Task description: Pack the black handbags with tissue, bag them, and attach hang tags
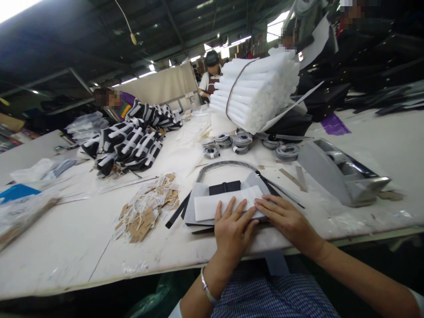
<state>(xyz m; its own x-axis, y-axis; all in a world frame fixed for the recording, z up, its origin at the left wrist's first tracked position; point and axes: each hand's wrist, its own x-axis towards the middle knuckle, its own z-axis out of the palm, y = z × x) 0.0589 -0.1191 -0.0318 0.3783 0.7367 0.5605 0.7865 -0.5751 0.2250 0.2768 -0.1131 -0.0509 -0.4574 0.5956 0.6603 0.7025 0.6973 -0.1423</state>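
A black handbag (198, 229) lies on the table near its front edge, partly covered by thin grey-white wrapping (194, 194). Its wrapped grey handle (228, 164) arches away toward the back. Across the bag rests a flat white foam strip (207, 207), just in front of a small black piece (224, 187). My left hand (232, 225) lies on the strip with its fingers spread. At the strip's right end is my right hand (286, 218), fingers stretched out flat, its fingertips close to those of my left hand.
Tags (142, 216) are heaped left of the bag. A tape dispenser (344, 172) stands at right. Behind are coiled grey straps (242, 140), a tied stack of white foam rolls (248, 92) and wrapped black items (129, 145). Several people are farther back.
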